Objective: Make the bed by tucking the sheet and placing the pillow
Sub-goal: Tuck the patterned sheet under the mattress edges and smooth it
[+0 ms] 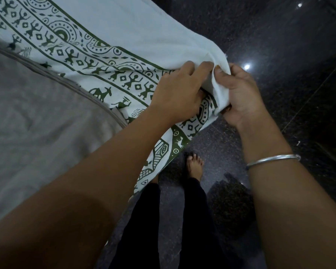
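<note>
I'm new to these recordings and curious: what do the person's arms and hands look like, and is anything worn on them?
Both forearms are bare, with no sleeves in view. The left hand and right hand wear no gloves. A plain, thin silver-coloured bangle circles the right wrist; the left wrist carries nothing.

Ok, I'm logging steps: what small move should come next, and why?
Probably pull the sheet by its corner down over the mattress edge. The left hand and right hand both pinch that corner, lifted off the bed, and the grey mattress lies uncovered beside it.
</note>
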A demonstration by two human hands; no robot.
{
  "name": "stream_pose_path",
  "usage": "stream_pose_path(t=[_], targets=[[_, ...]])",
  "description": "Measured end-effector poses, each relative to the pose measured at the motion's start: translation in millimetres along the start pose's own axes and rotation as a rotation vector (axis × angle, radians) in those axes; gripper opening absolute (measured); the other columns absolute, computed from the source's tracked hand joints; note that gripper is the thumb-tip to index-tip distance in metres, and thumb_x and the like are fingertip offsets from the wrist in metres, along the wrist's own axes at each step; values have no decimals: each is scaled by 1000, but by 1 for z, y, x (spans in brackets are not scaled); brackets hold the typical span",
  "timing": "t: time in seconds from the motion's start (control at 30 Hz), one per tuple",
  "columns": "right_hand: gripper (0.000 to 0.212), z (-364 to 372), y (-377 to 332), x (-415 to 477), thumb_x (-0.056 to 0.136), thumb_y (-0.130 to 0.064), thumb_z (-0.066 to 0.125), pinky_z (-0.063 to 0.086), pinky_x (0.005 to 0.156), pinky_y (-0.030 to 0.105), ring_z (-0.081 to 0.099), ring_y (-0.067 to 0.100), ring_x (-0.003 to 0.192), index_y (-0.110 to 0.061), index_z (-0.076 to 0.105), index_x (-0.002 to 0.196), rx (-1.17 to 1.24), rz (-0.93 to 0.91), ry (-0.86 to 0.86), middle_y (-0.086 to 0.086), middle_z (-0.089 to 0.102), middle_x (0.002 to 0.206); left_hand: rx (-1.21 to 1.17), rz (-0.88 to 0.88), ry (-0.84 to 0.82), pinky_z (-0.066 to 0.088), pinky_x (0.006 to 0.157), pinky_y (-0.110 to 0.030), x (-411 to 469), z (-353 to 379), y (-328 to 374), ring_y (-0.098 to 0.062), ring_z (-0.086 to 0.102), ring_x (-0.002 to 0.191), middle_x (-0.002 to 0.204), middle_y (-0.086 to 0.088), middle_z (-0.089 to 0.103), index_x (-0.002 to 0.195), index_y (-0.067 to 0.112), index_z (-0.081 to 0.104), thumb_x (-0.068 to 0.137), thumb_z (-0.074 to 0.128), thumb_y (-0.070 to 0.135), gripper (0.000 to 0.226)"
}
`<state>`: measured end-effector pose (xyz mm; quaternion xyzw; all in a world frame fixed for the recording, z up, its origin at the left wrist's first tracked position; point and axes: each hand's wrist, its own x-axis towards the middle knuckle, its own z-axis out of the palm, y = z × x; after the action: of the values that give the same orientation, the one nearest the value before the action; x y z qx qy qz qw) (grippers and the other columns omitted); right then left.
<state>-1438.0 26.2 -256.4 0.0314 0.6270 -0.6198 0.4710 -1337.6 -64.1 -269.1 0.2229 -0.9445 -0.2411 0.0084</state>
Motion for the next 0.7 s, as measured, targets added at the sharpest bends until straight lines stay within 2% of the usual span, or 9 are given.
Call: stream_pose_path(t=[0.1, 0.17, 0.23, 0.27, 0.33, 0.4, 0.47, 0.57, 0.7], targets=[[11, -2, -6, 1, 83, 0, 64, 58, 71, 41, 68, 28, 82, -3, 62, 93, -46, -90, 162, 15, 70, 91, 5, -5, -2, 45, 75, -42, 1, 1, -1, -31, 56, 97, 114, -10, 51, 140, 22, 34, 85, 50, 22, 57], [14, -4, -9, 1, 78, -4, 71, 55, 60, 30, 66, 14, 69, -10, 60, 80, -167, -249, 383, 6, 67, 79, 3, 0, -6, 46, 75, -42, 2, 0, -1, -30, 57, 98, 116, -10, 51, 140, 24, 34, 86, 51, 21, 57], [28, -3, -10, 0, 75, -10, 75, 49, 60, 20, 57, -1, 64, -22, 51, 72, -333, -480, 635, -2, 61, 75, 2, 13, 1, 48, 75, -42, 2, -1, 0, -30, 57, 99, 119, -10, 50, 139, 22, 35, 86, 52, 20, 56], [28, 1, -10, -1, 76, -12, 74, 46, 65, 15, 54, -2, 68, -23, 48, 74, -382, -579, 711, 0, 60, 81, -3, 17, 13, 49, 74, -42, 2, -2, 0, -30, 57, 99, 119, -10, 50, 139, 21, 36, 86, 53, 19, 56], [19, 4, -3, 2, 82, -13, 67, 37, 79, 6, 55, 15, 96, -13, 52, 94, -433, -641, 808, 15, 56, 109, -17, 18, 40, 47, 75, -40, 2, -2, 0, -29, 56, 99, 118, -11, 50, 139, 19, 36, 86, 53, 19, 56], [46, 7, 2, 5, 86, -16, 66, 29, 95, 10, 33, 32, 131, -6, 43, 125, -536, -461, 817, 26, 28, 144, -22, 11, 48, 43, 77, -39, 1, -3, 1, -28, 55, 99, 117, -11, 50, 140, 19, 36, 86, 54, 18, 57], [59, 10, 7, -1, 84, -17, 67, 29, 102, 28, 26, 33, 136, -16, 40, 137, -764, -386, 851, 18, 20, 152, -11, 17, 43, 42, 76, -41, 1, -5, 1, -31, 54, 95, 114, -12, 51, 139, 17, 37, 86, 52, 18, 55], [35, 16, 15, -10, 79, -9, 63, 37, 92, 27, 49, 26, 114, -15, 62, 114, -965, -625, 698, 11, 49, 126, -3, 17, 56, 44, 73, -43, 1, -7, 2, -34, 55, 92, 113, -14, 52, 135, 13, 43, 86, 51, 18, 50], [22, 28, 25, -11, 82, -5, 56, 49, 78, 37, 60, 21, 88, -9, 64, 103, -935, -609, 353, 8, 63, 101, 73, -7, 78, 41, 74, -40, 3, -4, -5, -30, 54, 92, 109, -12, 53, 120, 10, 52, 88, 45, 22, 35]])
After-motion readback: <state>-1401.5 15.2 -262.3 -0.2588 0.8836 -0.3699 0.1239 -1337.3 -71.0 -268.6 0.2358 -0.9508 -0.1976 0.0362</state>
